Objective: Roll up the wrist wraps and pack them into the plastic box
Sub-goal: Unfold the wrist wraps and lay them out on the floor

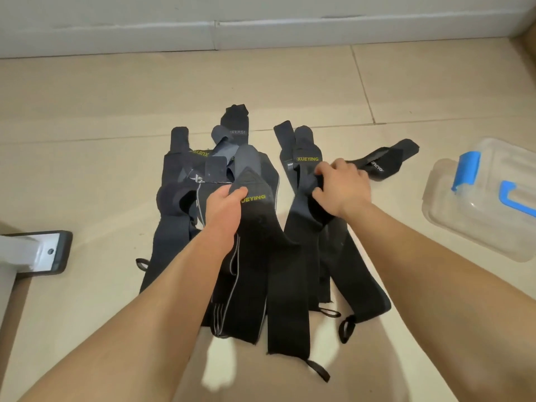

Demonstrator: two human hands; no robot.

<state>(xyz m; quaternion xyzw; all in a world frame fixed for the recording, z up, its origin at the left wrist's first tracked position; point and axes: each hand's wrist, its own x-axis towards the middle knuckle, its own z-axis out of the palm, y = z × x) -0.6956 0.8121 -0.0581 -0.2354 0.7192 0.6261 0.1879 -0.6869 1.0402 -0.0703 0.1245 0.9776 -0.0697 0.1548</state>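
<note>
Beige floor tiles (pixel 116 97) carry a spread of black wrist wraps (pixel 278 256), their thumb loops trailing toward 6 o'clock. The left hand (pixel 226 204) curls its fingers round the tapered end of one wrap; the right hand (pixel 342 187) grips another, bunched. These look soft, light and floppy, probably best taken by one end and rolled tight. The plastic box (pixel 464 221) sits at 3 o'clock, possibly lidded.

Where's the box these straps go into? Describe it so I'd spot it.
On the tiled floor, look right of the pile of black wraps. The box sits there alone: the only clear thing, with blue clips.
</note>
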